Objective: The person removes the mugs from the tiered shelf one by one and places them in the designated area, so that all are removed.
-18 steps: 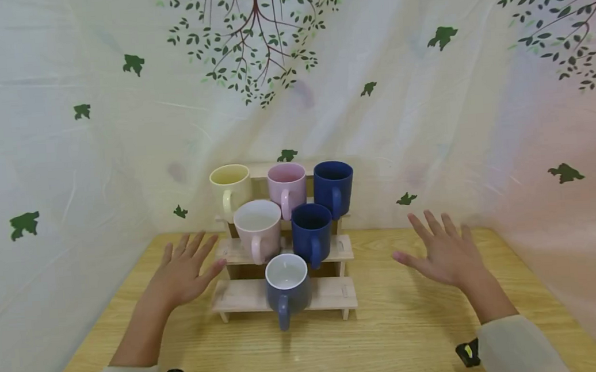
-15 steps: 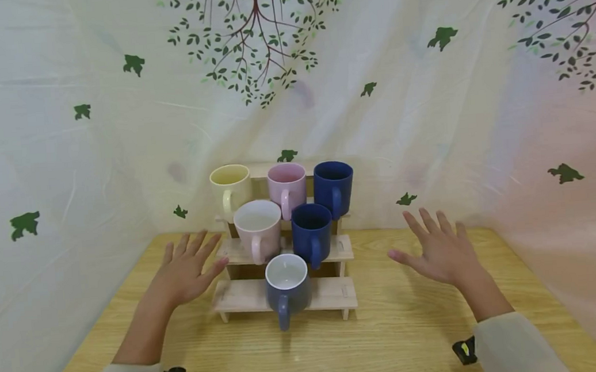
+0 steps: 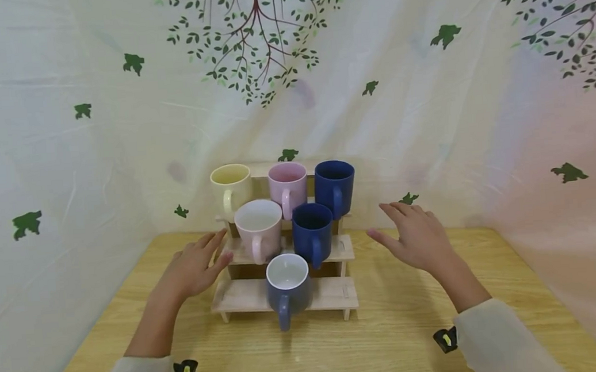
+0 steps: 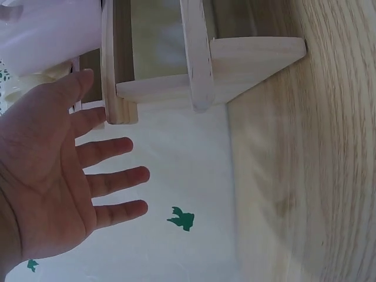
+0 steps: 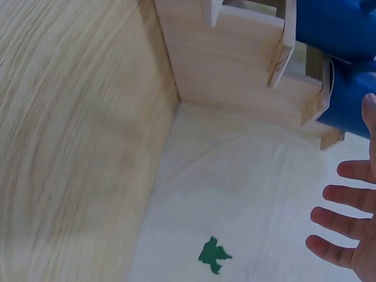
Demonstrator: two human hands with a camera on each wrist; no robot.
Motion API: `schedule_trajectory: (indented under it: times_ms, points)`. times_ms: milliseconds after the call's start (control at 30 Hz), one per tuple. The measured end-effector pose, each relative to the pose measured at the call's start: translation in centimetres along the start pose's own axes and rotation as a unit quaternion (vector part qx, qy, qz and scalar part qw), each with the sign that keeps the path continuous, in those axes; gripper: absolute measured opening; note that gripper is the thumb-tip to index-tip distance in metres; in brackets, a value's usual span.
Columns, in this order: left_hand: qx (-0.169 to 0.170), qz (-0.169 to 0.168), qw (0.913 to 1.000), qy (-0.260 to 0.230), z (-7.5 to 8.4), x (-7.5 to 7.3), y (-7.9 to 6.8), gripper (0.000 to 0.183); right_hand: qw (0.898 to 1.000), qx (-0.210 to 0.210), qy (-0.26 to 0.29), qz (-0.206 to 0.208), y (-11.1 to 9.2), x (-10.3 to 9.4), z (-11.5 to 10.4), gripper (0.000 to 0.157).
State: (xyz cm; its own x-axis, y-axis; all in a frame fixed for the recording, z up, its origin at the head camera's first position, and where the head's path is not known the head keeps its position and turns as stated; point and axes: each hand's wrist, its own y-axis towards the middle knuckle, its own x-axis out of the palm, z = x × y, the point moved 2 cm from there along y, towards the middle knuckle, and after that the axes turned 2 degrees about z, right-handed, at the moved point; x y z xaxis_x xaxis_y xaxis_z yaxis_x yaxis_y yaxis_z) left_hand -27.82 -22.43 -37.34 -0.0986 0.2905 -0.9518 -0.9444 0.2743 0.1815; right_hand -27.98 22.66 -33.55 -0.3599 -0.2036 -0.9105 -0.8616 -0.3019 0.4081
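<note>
A stepped wooden rack (image 3: 233, 297) bears several mugs. On its upper level stand a yellow mug (image 3: 236, 193), a pink mug (image 3: 293, 189) and a dark blue mug (image 3: 345, 188). Below them are a pale pink mug (image 3: 267, 237) and another dark blue mug (image 3: 304, 240). A grey-blue mug (image 3: 297, 292) with a white inside sits on the lowest step. My left hand (image 3: 192, 268), fingers spread, is beside the rack's left side, holding nothing. To the right of the rack hovers my right hand (image 3: 418, 238), empty, with its fingers extended and apart from the mugs.
The rack stands on a wood-grain table (image 3: 310, 358). Behind and at both sides hangs a pale curtain (image 3: 119, 152) printed with branches and green birds. Black clips with yellow marks (image 3: 186, 371) show by both sleeves.
Both hands have moved inward toward the rack, the right one farther to the left than before. The mugs and rack have stayed in place.
</note>
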Motion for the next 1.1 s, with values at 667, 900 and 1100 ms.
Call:
schedule_trajectory:
  times_ms: [667, 900, 1100]
  points:
    - [0.034, 0.052, 0.9868, -0.15, -0.4, 1.8, 0.5, 0.059, 0.987, -0.085, 0.063, 0.118, 1.9, -0.8, -4.2, 0.057]
    - [0.008, 0.058, 0.9801, -0.19, -0.7, 2.2, 0.6, 0.059, 0.988, -0.081, 0.081, 0.108, 2.5, -1.1, -5.3, 0.058]
    - [-0.022, 0.074, 0.9714, -0.225, -0.9, 2.4, 0.6, 0.059, 0.985, -0.088, 0.086, 0.124, 2.9, -1.1, -5.9, 0.054]
